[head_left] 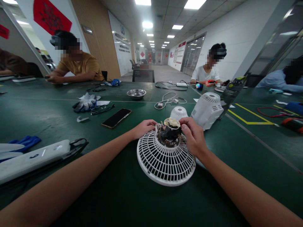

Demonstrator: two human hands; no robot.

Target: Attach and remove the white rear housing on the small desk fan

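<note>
A white round fan grille point(165, 164) lies on the green table in front of me, its hub turned up. From the hub rises a dark fan motor point(169, 134) with a cream-coloured piece on top. My left hand point(145, 128) is at the grille's far left side, fingers curled by the motor; their tips are partly hidden. On the other side, my right hand point(194, 135) has thumb and fingers closed at the motor's right edge. Just behind stand a white plastic housing point(207, 110) and a smaller white domed cover point(179, 111).
A black phone point(116, 118), work gloves point(85, 102) and a steel bowl point(136, 93) lie to the left and beyond. A white power strip point(35, 160) is near left. White cable point(170, 100) lies ahead; a dark bottle point(232, 94) stands right. Other people sit across the table.
</note>
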